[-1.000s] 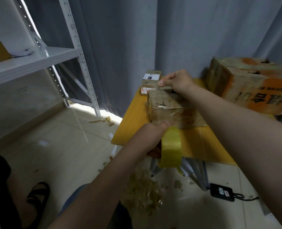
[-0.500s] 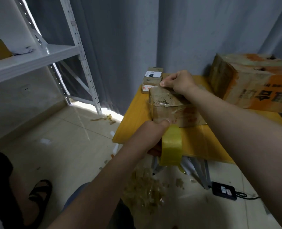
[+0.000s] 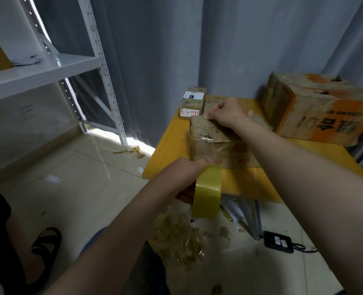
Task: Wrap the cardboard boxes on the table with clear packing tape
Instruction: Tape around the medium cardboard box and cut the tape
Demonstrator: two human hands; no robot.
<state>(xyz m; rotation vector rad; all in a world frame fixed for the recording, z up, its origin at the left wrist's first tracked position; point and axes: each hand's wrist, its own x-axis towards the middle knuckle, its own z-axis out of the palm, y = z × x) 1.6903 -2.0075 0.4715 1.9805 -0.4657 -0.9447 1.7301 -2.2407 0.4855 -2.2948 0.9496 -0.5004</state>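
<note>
Down at the near edge of the yellow table point(image 3: 172, 145), the left hand point(image 3: 185, 173) curls its fingers round a roll of packing tape point(image 3: 208, 192), its thumb lying along the top of the roll and touching the near face of the cardboard box point(image 3: 208, 133). The fingers under the roll are hidden. The right hand point(image 3: 227, 112) grips the far top edge of that box with bent fingers; its forearm crosses the box top and covers much of it.

The box sits on the table's smooth top and looks worn, its skin torn in pale patches under glossy, wrinkled tape. Just behind the box stand two small boxes point(image 3: 192, 105) with white labels whose print is too small to read. To the right of the box sits a bigger, battered carton point(image 3: 321, 107) with orange markings, cut off by the frame edge.

Beyond the box hangs a grey curtain point(image 3: 155, 60) in soft folds. Left of it a white perforated metal rack point(image 3: 48, 69) rises from pale floor tiles point(image 3: 91, 188). Below the box, crumpled tape scraps point(image 3: 176, 235) litter the floor beside a flat black device point(image 3: 278, 244) with a cable.
</note>
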